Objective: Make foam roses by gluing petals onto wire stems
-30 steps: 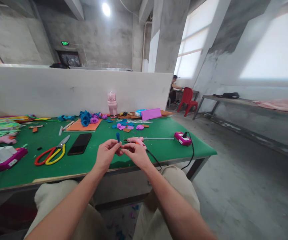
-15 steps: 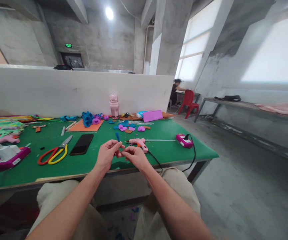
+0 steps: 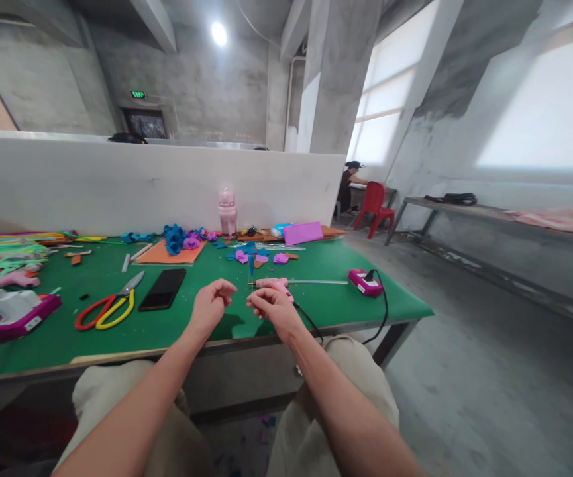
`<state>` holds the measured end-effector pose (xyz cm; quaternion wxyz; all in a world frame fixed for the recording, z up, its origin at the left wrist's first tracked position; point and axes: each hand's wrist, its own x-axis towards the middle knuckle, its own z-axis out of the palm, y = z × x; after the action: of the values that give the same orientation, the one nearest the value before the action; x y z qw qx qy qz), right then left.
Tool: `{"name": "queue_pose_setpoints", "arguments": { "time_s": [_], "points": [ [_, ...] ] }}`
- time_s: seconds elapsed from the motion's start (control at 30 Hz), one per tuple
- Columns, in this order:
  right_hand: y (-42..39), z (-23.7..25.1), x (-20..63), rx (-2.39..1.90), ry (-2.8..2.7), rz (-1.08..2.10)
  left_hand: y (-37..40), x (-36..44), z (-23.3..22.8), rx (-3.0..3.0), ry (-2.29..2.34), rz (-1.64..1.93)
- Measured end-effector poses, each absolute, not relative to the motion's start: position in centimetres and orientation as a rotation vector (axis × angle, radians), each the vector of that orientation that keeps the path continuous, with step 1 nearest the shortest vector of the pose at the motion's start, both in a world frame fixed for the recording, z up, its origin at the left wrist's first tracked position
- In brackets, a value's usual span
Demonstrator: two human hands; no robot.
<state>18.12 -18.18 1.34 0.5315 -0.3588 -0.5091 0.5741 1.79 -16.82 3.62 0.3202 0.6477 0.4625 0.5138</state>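
Observation:
My right hand (image 3: 272, 309) pinches a thin stem with a small blue tip (image 3: 251, 264), which stands upright just above the fingers. My left hand (image 3: 212, 303) hovers a short way to the left of it over the front edge of the green table (image 3: 117, 338), fingers curled in, and nothing shows in it. A pink glue gun (image 3: 272, 283) lies on the table right behind my right hand, its black cord trailing off the edge.
Red and yellow scissors (image 3: 110, 307) and a black phone (image 3: 162, 289) lie to the left. Behind are blue and purple felt flowers (image 3: 179, 237), felt scraps (image 3: 254, 254), a pink bottle (image 3: 227, 212) and a pink power strip (image 3: 363, 281). A person sits far back by a red chair (image 3: 375, 202).
My hands have drawn apart. The left hand let go of the stem, and the right hand now holds it alone, more upright and a little to the right.

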Motion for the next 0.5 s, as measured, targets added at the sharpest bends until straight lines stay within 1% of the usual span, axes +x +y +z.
{"name": "queue_pose_setpoints", "arguments": {
  "time_s": [0.1, 0.27, 0.5],
  "points": [
    [-18.2, 1.4, 18.1, -0.859, -1.213, 1.386, -16.9, 1.5, 3.7, 1.713, 1.214, 1.354],
    [-18.3, 1.3, 18.0, -0.821, -1.217, 1.445, -17.2, 2.0, 4.1, 1.518, 1.067, 1.176],
    [-18.6, 1.2, 17.6, -0.797, -1.253, 1.459, -17.4, 2.9, 3.8, 1.405, 0.977, 1.211]
  ]
}}
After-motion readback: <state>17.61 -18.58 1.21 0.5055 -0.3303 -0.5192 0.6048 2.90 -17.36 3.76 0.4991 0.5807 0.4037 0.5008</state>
